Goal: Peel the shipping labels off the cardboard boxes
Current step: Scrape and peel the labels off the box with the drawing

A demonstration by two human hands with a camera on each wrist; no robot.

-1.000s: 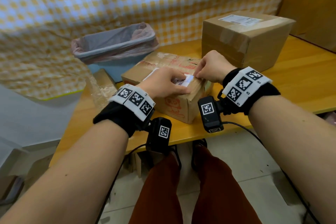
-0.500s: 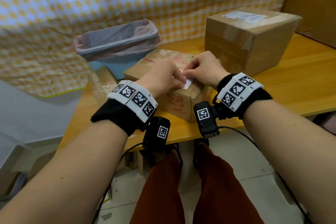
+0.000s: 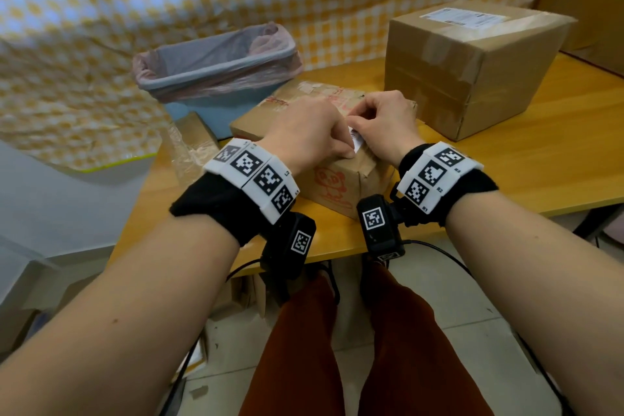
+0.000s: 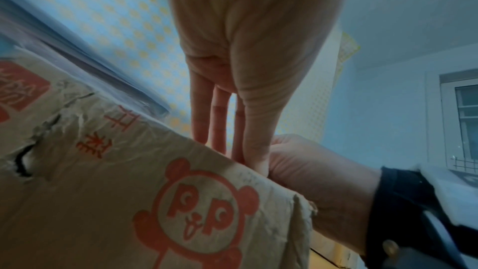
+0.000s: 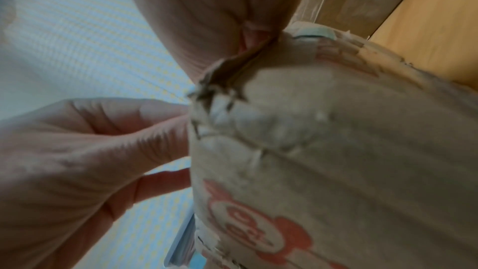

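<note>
Pinching a small white paper label (image 3: 357, 142) between both hands (image 3: 305, 135) (image 3: 383, 127) atop creased, red-printed cardboard box (image 3: 332, 184).

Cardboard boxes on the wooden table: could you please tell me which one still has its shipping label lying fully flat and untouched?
The taller, plain brown cardboard box at the far right; its white shipping label lies flat on top, with neither hand near it.

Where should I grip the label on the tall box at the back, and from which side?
Pinch a corner of the white label on the tall box, coming from above: it lies flat on the top face with no lifted edge visible, so a corner probably needs picking loose first.
</note>
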